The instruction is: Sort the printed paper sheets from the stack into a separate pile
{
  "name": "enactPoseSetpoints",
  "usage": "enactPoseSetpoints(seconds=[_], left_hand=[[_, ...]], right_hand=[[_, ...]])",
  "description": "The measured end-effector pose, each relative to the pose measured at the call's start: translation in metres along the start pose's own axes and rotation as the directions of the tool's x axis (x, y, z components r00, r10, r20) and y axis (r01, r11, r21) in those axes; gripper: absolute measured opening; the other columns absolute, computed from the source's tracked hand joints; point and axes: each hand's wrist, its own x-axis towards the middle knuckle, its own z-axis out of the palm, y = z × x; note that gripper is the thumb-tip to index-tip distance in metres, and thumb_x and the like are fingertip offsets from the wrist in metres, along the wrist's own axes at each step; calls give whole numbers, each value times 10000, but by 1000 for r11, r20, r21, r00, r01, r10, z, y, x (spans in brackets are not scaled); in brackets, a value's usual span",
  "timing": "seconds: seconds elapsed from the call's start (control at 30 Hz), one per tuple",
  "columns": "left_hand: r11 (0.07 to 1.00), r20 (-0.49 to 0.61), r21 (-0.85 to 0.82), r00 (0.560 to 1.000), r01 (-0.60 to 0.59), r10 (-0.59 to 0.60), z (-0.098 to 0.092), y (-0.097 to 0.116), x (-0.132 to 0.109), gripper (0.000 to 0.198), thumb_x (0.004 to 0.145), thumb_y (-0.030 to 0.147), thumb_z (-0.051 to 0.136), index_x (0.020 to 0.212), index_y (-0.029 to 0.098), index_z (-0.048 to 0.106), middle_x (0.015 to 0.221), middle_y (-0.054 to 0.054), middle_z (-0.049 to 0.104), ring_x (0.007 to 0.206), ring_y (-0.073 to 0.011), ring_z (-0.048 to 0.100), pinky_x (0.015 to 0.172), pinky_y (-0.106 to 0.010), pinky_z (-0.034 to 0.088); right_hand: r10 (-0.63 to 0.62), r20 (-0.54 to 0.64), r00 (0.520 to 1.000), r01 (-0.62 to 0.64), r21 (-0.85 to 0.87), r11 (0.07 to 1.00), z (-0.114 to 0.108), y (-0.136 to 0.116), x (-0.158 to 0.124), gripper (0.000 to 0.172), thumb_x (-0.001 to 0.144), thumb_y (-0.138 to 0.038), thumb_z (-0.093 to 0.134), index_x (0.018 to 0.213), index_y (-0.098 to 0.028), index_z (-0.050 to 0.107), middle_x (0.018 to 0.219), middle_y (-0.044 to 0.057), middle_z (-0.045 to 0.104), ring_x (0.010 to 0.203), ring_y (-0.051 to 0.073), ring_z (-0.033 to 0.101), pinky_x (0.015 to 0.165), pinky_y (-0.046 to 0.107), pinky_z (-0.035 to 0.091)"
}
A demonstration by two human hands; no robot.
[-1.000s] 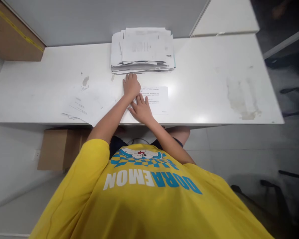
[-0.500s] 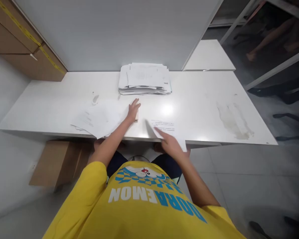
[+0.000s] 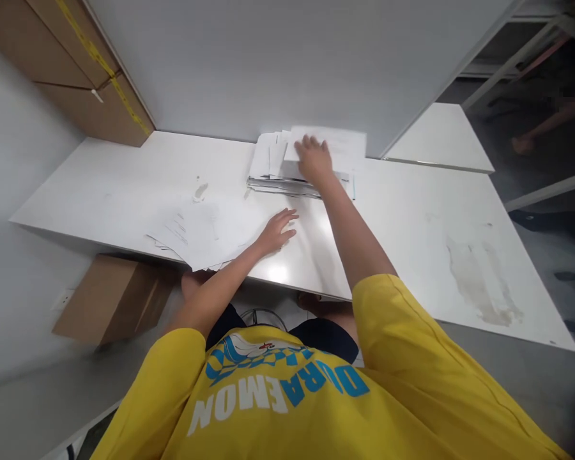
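My right hand (image 3: 315,158) reaches to the back of the white table (image 3: 397,211) and rests on top of the thick stack of papers (image 3: 268,163). Its fingers press a loose sheet (image 3: 342,142) that lies on the stack. My left hand (image 3: 278,230) lies flat on the table with its fingers spread, at the right edge of a loose pile of sheets (image 3: 196,233) near the front edge. Both arms come out of yellow sleeves.
A brown cardboard box (image 3: 110,297) stands on the floor under the table's left end. Larger cardboard boxes (image 3: 81,70) with yellow tape stand at the back left. A grey partition runs behind the table; a second white surface (image 3: 441,137) lies to the right. Another person's leg shows far right.
My right hand went from the table's front edge to the stack at the back, carrying the printed sheet there. My left hand stayed by the loose pile. The view tilted left.
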Motion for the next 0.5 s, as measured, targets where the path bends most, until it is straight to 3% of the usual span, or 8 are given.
enactPoseSetpoints(seconds=[0.07, 0.17, 0.27, 0.33, 0.4, 0.5], left_hand=[[999, -17, -15, 999, -30, 30, 3, -4, 0, 431, 951, 427, 548, 1322, 218, 611, 1552, -96, 491, 1521, -279, 331, 1263, -490, 268], [999, -35, -13, 998, -45, 45, 7, -6, 1, 379, 941, 367, 557, 1271, 201, 639, 1515, -112, 530, 1485, -286, 387, 1250, -500, 291], [998, -28, 28, 998, -49, 50, 12, -2, 1, 350, 934, 326, 558, 1242, 190, 654, 1496, -119, 545, 1457, -273, 420, 1242, -472, 312], [997, -9, 56, 999, -43, 44, 15, 1, -1, 338, 929, 309, 562, 1233, 195, 656, 1484, -111, 555, 1450, -260, 430, 1239, -447, 321], [998, -3, 58, 1000, -26, 26, 15, 4, -3, 383, 933, 307, 558, 1296, 199, 615, 1511, -106, 528, 1471, -257, 406, 1247, -447, 313], [1000, -66, -6, 998, 1, -1, 14, 5, -4, 536, 959, 319, 518, 1476, 212, 433, 1638, -105, 350, 1520, -276, 335, 1238, -458, 337]], right_hand=[[44, 200, 979, -40, -23, 999, 31, -7, 6, 609, 998, -441, 422, 1501, -98, 421, 1632, 246, 273, 1531, 385, 241, 1174, 718, 163], [61, 256, 965, -64, 5, 998, 51, -11, -1, 784, 958, -596, 462, 1554, -99, 348, 1663, 252, 161, 1553, 417, 131, 1188, 711, 83], [24, 221, 975, -47, 99, 994, 52, -2, -5, 797, 937, -612, 493, 1555, -124, 370, 1674, 213, 168, 1557, 426, 89, 1200, 694, -4], [66, 184, 981, -97, 169, 981, 50, 1, -3, 758, 903, -575, 571, 1534, -184, 417, 1680, 154, 196, 1561, 414, 97, 1208, 691, -35], [92, 117, 989, -118, 231, 966, 45, -10, -6, 725, 877, -543, 619, 1508, -226, 456, 1679, 113, 220, 1566, 393, 101, 1213, 685, -58], [-7, -103, 995, 43, 358, 933, 38, -44, -39, 689, 936, -548, 521, 1538, -230, 414, 1677, 89, 237, 1581, 305, 113, 1249, 614, -10]])
